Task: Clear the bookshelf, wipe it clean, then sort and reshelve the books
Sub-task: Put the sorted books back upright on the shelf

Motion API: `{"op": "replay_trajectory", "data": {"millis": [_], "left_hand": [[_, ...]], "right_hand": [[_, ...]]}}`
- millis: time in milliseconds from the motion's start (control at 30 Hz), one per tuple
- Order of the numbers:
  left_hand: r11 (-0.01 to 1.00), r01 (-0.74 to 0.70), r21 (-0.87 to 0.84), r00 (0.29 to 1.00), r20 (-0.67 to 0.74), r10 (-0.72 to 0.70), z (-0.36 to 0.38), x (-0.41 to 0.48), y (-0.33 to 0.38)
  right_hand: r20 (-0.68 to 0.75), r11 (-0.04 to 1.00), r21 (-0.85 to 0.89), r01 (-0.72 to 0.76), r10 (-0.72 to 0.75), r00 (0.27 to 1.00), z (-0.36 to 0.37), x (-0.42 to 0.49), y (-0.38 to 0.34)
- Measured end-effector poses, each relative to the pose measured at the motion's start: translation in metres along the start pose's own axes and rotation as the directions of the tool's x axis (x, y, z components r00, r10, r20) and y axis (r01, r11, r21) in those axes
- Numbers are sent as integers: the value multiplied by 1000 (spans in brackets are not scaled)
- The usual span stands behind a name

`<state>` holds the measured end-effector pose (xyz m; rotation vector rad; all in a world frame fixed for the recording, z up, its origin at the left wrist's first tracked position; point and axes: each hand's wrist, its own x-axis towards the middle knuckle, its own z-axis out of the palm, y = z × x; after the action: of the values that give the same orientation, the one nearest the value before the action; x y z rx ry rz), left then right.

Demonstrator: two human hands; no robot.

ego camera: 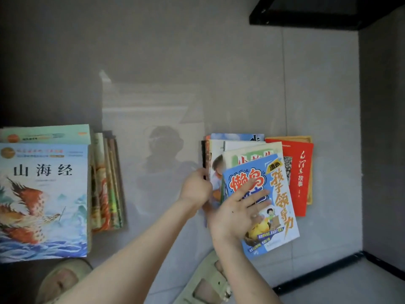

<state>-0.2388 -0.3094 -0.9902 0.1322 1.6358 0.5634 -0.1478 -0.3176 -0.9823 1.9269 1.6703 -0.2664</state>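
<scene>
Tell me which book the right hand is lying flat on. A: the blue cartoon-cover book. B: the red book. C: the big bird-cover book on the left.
A: the right hand lies with fingers spread on the blue cartoon-cover book, atop the fanned books that the left hand grips.

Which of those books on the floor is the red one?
The red book with white script, at the right edge of the fanned pile, beside the blue cartoon book. Other covers are pale or pictured.
</scene>
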Motion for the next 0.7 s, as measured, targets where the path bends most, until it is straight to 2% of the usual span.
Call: {"op": "replay_trajectory", "data": {"millis": [67, 133, 200, 233, 300, 367, 400, 500, 700], "left_hand": [[998, -59, 34, 997, -39, 60, 2, -11, 5], [990, -93, -105, 996, 1, 94, 4, -21, 10], [958, -55, -281, 991, 104, 88, 8, -25, 15], [955, -52, -292, 991, 99, 84, 10, -22, 14], [981, -57, -184, 997, -54, 48, 13, -8, 10], [996, 25, -88, 974, -224, -44, 16, 4, 2], [994, 62, -87, 965, -247, -82, 18, 8, -3], [973, 102, -205, 983, -132, -131, 25, 9, 0], [964, 158, -213, 979, -94, -182, 27, 27, 4]], "right_hand": [[11, 1000, 25, -15, 15, 1000, -3, 3, 0], [-12, 990, 133, 39, -38, 999, -8, 4, 12], [-79, 969, 237, 64, -47, 996, -22, 4, 29], [-81, 967, 246, 70, -51, 995, -29, 6, 37], [-18, 963, 241, 120, -120, 993, -43, 10, 51], [18, 958, 238, 160, -169, 985, -53, 13, 59], [37, 954, 248, 167, -181, 983, -58, 13, 58], [74, 939, 293, 178, -208, 975, -68, 14, 60], [111, 913, 375, 160, -216, 970, -73, 17, 68]]}}
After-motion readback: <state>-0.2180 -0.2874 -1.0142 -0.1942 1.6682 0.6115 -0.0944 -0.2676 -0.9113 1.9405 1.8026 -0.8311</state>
